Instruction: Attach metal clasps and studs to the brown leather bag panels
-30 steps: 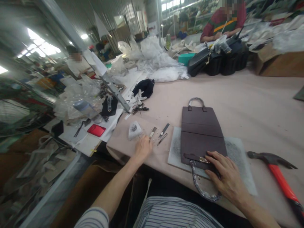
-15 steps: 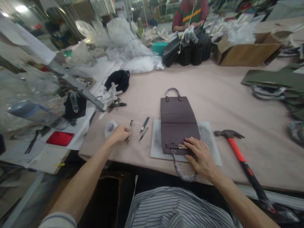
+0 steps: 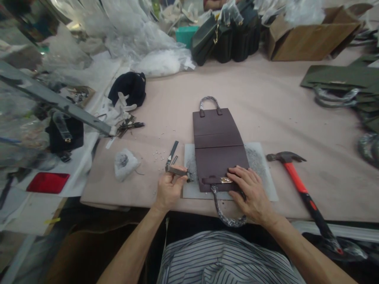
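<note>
My left hand (image 3: 170, 189) pinches a short grey metal tool (image 3: 177, 170), held level just left of the bag; its exact kind does not show. My right hand (image 3: 247, 191) lies with fingers stretched out on the lower right of a dark maroon handbag panel (image 3: 220, 132), beside its gold clasp (image 3: 226, 180). The bag lies spread flat, its plastic-wrapped handle (image 3: 223, 215) hanging over the table edge. Beneath it is a pale, dark-speckled board (image 3: 265, 169). A dark flat-handled tool (image 3: 172, 152) and a thin metal rod (image 3: 175, 159) lie beyond my left hand.
A red-and-black claw hammer (image 3: 297, 185) rests at the right. To the left are a clump of plastic wrap (image 3: 126, 163) and a red pouch-like item (image 3: 48, 182). Black bags (image 3: 226, 37), a cardboard box (image 3: 314, 41) and olive bags (image 3: 337, 77) stand farther back.
My left hand has lifted the metal tool from the table and brought it right, close to the bag. My right hand stays on the bag. The view has tilted down.
</note>
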